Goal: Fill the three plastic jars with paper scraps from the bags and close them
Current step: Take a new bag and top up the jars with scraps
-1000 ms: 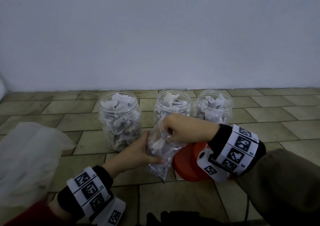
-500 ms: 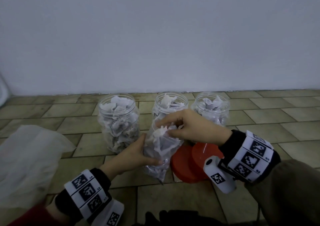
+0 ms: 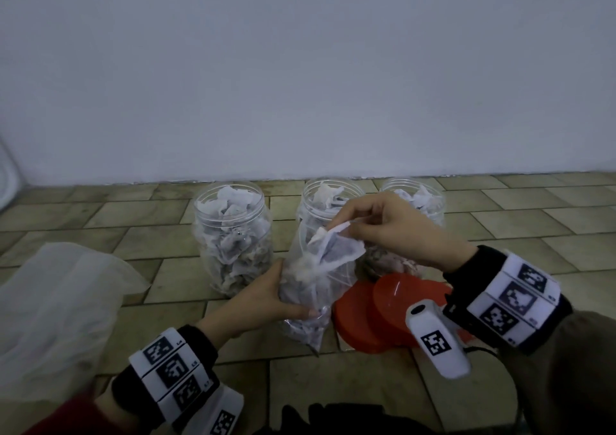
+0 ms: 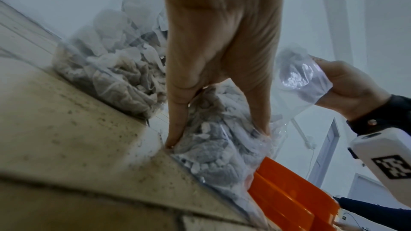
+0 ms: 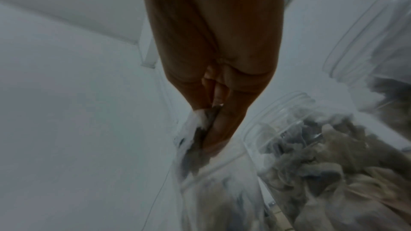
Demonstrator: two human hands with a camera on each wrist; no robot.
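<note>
Head view: on a tiled floor (image 3: 333, 384) by the wall, the left hand (image 3: 260, 298) grips a clear bag (image 3: 310, 288) of paper scraps, its fingers curled round it, before three open, filled jars (image 3: 233, 238); the right hand (image 3: 393, 228) pinches a scrap (image 3: 336, 248) above the bag's mouth. Red lids (image 3: 373, 314) lie just right of the bag.

Left wrist view: thumb and fingers (image 4: 177, 126) clamp the bag (image 4: 218, 147) on the floor.

Right wrist view: the fingers (image 5: 224, 126) pinch the scrap (image 5: 195, 120) beside the jars (image 5: 322, 155).
</note>
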